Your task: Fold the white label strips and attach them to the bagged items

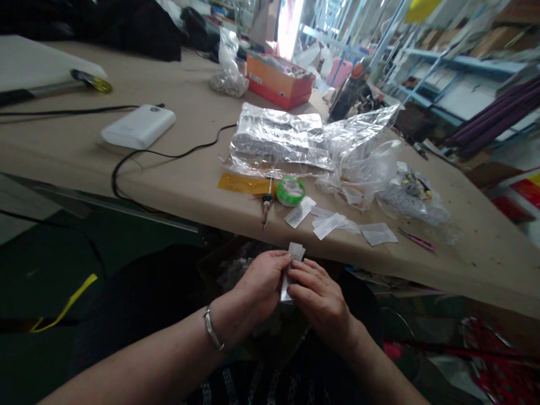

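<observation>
Between my two hands, just off the table's near edge, is a small stack of white printed labels (296, 251). My left hand (264, 281) pinches the labels from the left, thumb on top. My right hand (318, 289) closes on them from the right, its fingers bent over the strip. Beyond the hands, several loose white labels (328, 225) lie on the table near the edge. A green round container (290, 191) stands beside a thin pen-like tool with a metal tip (265, 209), which points toward me.
On the table (189, 174) lie a silvery plastic packet (278, 140), clear bags (358, 169), an amber sheet (242, 184), pink-handled tweezers or scissors (417, 241) and a white power bank (139, 126). A black cable loops over the front edge. An orange box (276, 81) stands behind.
</observation>
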Demonstrator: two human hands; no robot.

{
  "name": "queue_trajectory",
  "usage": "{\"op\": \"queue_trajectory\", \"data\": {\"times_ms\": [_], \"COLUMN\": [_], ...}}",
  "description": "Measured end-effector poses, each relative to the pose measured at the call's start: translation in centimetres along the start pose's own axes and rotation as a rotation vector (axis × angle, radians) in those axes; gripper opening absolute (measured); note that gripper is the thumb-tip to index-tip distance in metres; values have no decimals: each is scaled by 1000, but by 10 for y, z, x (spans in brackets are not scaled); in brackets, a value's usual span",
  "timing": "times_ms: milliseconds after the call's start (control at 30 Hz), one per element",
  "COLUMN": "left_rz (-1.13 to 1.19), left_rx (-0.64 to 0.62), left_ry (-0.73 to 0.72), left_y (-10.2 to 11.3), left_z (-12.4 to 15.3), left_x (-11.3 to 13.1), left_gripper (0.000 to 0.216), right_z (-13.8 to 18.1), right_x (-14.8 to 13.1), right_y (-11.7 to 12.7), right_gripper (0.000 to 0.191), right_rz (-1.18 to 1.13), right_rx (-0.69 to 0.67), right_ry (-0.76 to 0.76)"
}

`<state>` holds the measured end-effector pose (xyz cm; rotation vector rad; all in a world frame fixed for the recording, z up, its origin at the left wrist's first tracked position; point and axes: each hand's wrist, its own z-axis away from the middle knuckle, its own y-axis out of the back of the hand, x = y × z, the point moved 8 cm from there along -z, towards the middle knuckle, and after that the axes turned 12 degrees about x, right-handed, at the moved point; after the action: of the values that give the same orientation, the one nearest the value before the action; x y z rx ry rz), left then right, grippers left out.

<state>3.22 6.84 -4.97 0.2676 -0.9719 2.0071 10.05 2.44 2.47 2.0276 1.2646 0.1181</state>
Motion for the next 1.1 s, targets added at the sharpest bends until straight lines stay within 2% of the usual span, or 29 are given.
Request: {"op": "queue_trajectory", "data": {"times_ms": [333, 467, 533, 567, 667, 733, 800, 900, 1100], "left_rz": [29, 2, -22, -49, -182, -262, -311, -322, -375], "left_rx": [12, -18, -35, -46, -61, -62, -87, -129, -200], "left_ry": [-8, 9, 19, 23, 42, 51, 60, 72, 124], "left_y": [2, 1, 1, 0, 1, 1, 0, -1, 2], "left_z": [0, 2, 3, 4, 10, 15, 19, 23, 23], "left_x": [-1, -3, -3, -3, -4, -6, -9, -14, -20], "left_gripper": [4, 3, 6, 8, 17, 20, 21, 20, 19], "right_z": [-3, 3, 4, 5, 17, 27, 31, 32, 30], "right_x": [-1, -1, 7, 16, 54, 71, 75, 76, 71], "right_y": [-4, -3, 4, 9, 16, 1, -18, -31, -32], "right_gripper": [16, 26, 33, 34, 27, 25, 25, 19, 16], "right_rz": [-15, -59, -113, -138, -282, -507, -751, -893, -841], "right_rx": [-30, -47, 4, 61, 200, 160, 59, 15, -17], "right_ry": [6, -42, -160, -270, -745, -1020, -1181, -1264, -1270]}}
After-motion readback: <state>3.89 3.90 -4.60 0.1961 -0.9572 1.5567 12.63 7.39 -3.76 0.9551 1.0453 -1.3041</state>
